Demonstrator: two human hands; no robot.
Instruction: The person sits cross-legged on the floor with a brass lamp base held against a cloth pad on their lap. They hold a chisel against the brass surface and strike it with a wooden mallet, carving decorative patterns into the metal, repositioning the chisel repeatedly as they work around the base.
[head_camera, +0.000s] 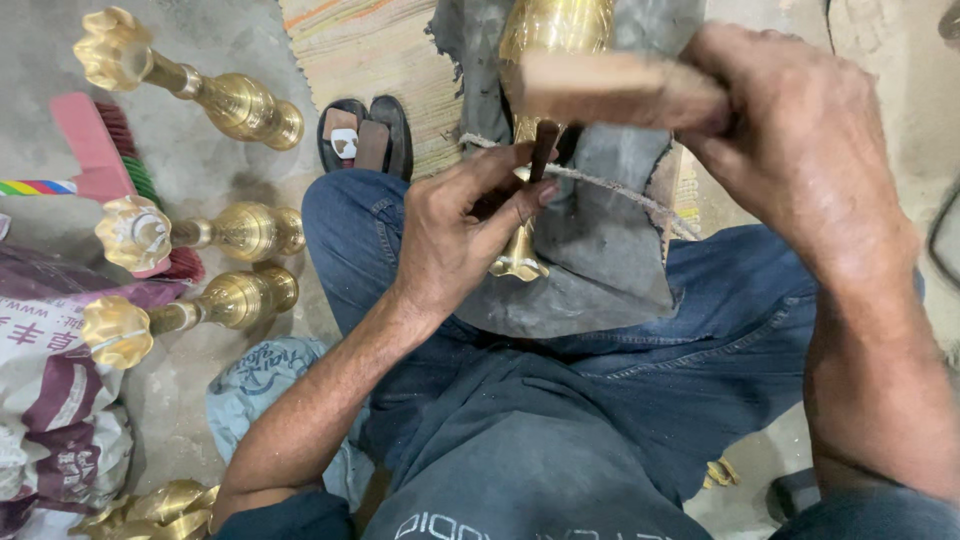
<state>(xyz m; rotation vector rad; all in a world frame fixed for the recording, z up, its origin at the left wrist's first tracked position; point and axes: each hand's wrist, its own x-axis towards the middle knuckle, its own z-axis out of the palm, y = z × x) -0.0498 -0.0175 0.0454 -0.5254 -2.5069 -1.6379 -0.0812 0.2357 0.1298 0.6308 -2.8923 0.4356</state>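
Note:
A brass vase-shaped piece (545, 30) lies along a grey padded block (600, 250) on my lap, tied down by a cord (620, 190). My left hand (455, 225) pinches a short dark punch (543, 148) upright against the brass, fingers resting near the flared brass foot (518, 262). My right hand (800, 130) grips a wooden mallet (610, 90), blurred, just above the punch. I sit in blue jeans (600, 400).
Three brass stands with flower-shaped tops (180, 85) (190, 232) (180, 312) lie on the concrete floor at left. A pink brush (100, 150), a printed sack (55, 400), more brass parts (150, 510), a black sandal (365, 135) and a striped mat (370, 50) surround them.

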